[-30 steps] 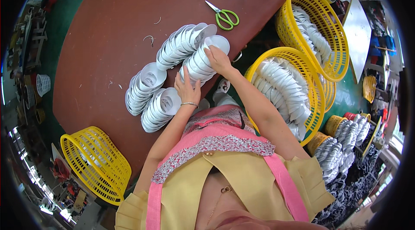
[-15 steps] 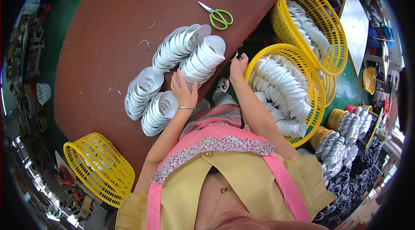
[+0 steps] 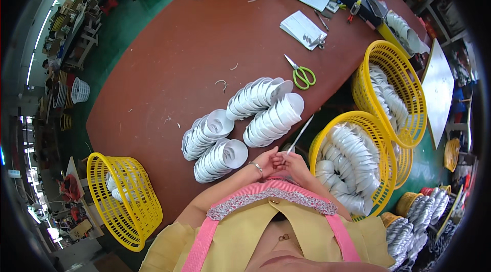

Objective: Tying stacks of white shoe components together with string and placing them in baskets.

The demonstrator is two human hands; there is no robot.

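My left hand (image 3: pixel 267 161) and my right hand (image 3: pixel 296 165) meet close to my waist at the table's edge, fingers curled in. A thin white strip (image 3: pixel 303 131) sticks up from my right hand's fingers, beyond the table's edge. What my left fingers hold, if anything, is hidden. Just beyond my hands on the table lie nested stacks of white, curved, cup-like pieces: a near right stack (image 3: pixel 273 121), a far stack (image 3: pixel 255 99), a left stack (image 3: pixel 207 134) and a near left stack (image 3: pixel 220 160).
Green-handled scissors (image 3: pixel 303 75) and a pad of papers (image 3: pixel 302 30) lie farther back on the brown table (image 3: pixel 153 77). Yellow baskets of white pieces, one nearer (image 3: pixel 316 141) and one farther (image 3: pixel 362 88), stand right. Another yellow basket (image 3: pixel 151 205) is at left.
My left hand has left the near right stack and come right, to my right hand. My right hand has drawn back from beside the basket toward my waist. The view has shifted.
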